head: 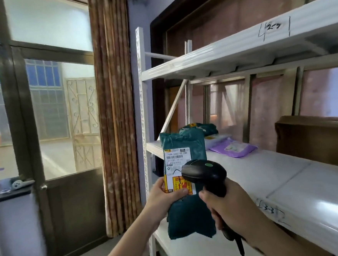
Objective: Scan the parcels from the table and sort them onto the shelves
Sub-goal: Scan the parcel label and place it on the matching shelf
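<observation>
A person's left hand [165, 196] held a teal parcel [186, 186] upright in front of the white metal shelves [239, 53], thumb pressed across the lower edge of its label [178, 167] and fingers curled behind the bag. Most of the soft, crinkled plastic mailer stood above the grip, with a shorter, puckered part hanging below it. The label was a flat white sticker printed with a barcode, with a yellow and red panel at its foot. The right hand [229, 207] was wrapped tightly round the handle of a black scanner [204, 174], whose rounded, matte head with a small green button sat just in front of the label's lower right corner, partly covering it. A dark cable [240, 248] trailed down from the handle. On the smooth, glossy middle shelf behind lay another teal bag [202, 128], a flat lilac mailer [233, 147] and a pale pouch [217, 139], close together near the left end, with a brown cardboard box [315, 139] well apart to the right. Handwritten marks showed on the shelf edges. A ribbed brown curtain [116, 111] hung beside a dark-framed window [42, 96] at left
</observation>
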`<state>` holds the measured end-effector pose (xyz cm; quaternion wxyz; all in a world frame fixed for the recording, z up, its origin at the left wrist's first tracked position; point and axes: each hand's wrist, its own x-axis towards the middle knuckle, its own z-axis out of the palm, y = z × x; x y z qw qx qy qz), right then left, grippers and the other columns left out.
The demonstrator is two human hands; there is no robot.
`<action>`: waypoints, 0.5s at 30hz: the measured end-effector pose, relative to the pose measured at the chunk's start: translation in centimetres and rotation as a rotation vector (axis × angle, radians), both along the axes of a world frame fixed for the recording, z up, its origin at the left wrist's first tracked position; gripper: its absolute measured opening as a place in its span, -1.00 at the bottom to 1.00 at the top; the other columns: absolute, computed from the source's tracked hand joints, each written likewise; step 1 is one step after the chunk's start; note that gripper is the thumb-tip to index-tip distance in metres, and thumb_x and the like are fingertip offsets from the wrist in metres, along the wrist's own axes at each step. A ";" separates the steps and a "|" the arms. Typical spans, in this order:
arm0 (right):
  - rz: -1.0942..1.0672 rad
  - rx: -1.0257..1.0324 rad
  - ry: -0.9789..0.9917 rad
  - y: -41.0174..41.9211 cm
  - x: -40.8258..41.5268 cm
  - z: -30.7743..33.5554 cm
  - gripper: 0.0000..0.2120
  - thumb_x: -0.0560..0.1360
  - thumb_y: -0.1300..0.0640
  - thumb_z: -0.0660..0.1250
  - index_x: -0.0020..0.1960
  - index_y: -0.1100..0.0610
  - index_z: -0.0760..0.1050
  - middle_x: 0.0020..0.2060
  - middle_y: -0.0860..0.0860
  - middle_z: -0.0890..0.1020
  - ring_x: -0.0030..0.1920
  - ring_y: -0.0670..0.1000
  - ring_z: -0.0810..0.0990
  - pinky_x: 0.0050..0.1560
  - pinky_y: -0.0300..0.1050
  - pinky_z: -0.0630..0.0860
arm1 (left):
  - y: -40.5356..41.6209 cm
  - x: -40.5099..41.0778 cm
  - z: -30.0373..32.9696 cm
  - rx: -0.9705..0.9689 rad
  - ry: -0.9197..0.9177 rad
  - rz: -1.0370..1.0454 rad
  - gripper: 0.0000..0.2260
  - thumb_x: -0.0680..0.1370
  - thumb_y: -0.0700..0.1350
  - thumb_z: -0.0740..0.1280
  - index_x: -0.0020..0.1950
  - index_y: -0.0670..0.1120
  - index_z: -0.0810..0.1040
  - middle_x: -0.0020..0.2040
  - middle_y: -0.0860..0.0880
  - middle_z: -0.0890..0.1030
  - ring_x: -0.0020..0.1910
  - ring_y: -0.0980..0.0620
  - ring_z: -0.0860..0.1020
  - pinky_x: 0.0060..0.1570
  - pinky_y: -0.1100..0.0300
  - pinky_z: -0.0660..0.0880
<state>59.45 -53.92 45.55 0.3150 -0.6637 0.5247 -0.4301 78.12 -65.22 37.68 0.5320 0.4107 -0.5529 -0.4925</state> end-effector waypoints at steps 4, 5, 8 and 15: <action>-0.127 -0.027 0.002 -3.4 1.4 0.9 -0.88 0.57 0.12 0.36 -0.11 0.13 0.50 -0.50 0.05 0.50 -0.52 0.00 0.45 -0.43 -0.19 0.48 | -6.1 0.5 1.8 -0.004 0.022 -0.090 -0.40 0.37 -0.15 0.65 0.32 -0.02 0.45 0.12 -0.08 0.71 0.02 0.01 0.73 -0.10 0.21 0.66; -0.166 -0.031 0.011 -4.1 1.5 1.1 -0.87 0.57 0.12 0.36 -0.12 0.14 0.50 -0.51 0.05 0.50 -0.53 -0.01 0.45 -0.43 -0.21 0.48 | -7.6 0.5 2.3 -0.013 0.023 -0.104 -0.41 0.39 -0.19 0.64 0.31 -0.02 0.44 0.12 -0.08 0.70 0.00 0.04 0.73 -0.13 0.24 0.65; -0.268 -0.016 -0.028 -5.5 1.8 1.6 -0.84 0.58 0.11 0.34 -0.12 0.18 0.49 -0.54 0.04 0.49 -0.53 0.01 0.44 -0.36 -0.11 0.51 | -11.7 -0.4 3.5 -0.054 0.042 -0.168 -0.42 0.41 -0.19 0.64 0.32 -0.01 0.43 0.11 -0.07 0.72 0.01 0.04 0.74 -0.06 0.16 0.67; -0.503 -0.029 -0.043 -6.9 0.0 2.3 -0.86 0.58 0.11 0.32 -0.10 0.16 0.50 -0.51 0.07 0.52 -0.51 0.05 0.48 -0.30 0.03 0.54 | -18.0 -7.6 6.2 -0.009 0.066 -0.354 -0.68 0.56 0.01 0.52 0.30 0.04 0.61 0.11 -0.03 0.76 0.11 -0.13 0.73 0.19 -0.19 0.65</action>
